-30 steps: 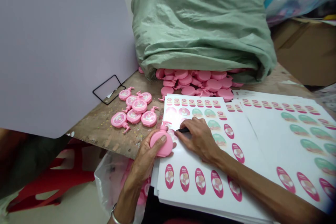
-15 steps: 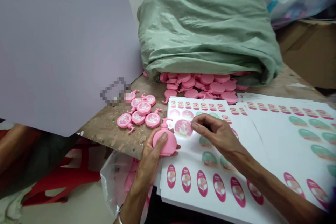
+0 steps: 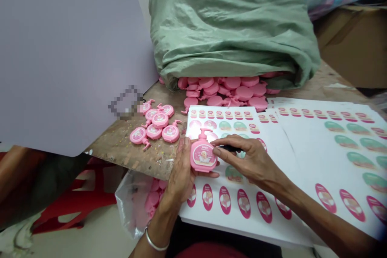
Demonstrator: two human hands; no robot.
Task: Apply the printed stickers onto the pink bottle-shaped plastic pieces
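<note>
My left hand (image 3: pixel 181 171) grips a small pink toy pump bottle (image 3: pixel 203 154), held upright over the sticker sheet (image 3: pixel 229 187). A round pink sticker now covers the bottle's front. My right hand (image 3: pixel 248 159) presses a fingertip on that sticker and pinches a thin black tool (image 3: pixel 229 148) between its fingers. Beneath both hands the white sheet carries rows of pink and green oval stickers.
Several labelled pink bottles (image 3: pixel 155 127) lie on the worn wooden table (image 3: pixel 127 145) to the left. Unlabelled ones spill from a green sack (image 3: pixel 232 28) behind. More sticker sheets (image 3: pixel 338 141) spread right. A clear bag (image 3: pixel 136 205) of pink pieces hangs below the table edge. A cardboard box (image 3: pixel 350 44) stands at far right.
My right hand lifted a round sticker off the sheet and laid it on the bottle. My left hand turned the bottle upright, front facing me.
</note>
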